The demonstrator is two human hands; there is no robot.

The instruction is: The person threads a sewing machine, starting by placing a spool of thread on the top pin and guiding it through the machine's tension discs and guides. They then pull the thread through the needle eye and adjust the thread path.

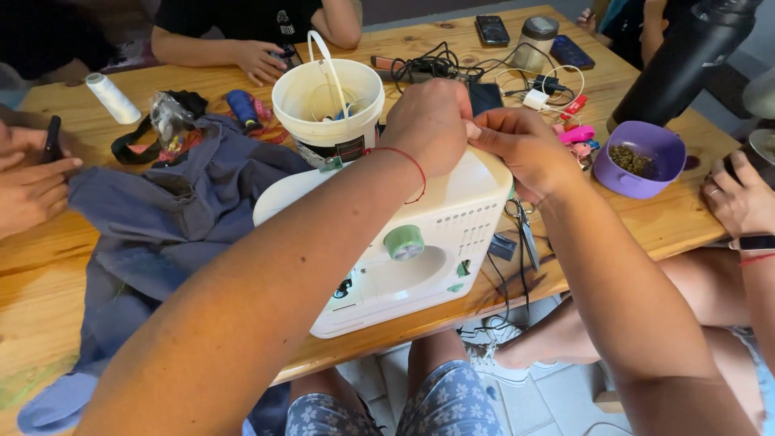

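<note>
Both hands, left hand [432, 121] and right hand [523, 145], pinch closed together atop the white sewing machine [404, 242], held item hidden.

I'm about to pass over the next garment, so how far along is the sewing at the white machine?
Set up: the white sewing machine sits at the table's edge, scissors beside it. In hand: the left hand and right hand meet above the machine's top, pinching something too fine to see. Left: the blue garment lies bunched beside the machine, not under the needle.
</note>
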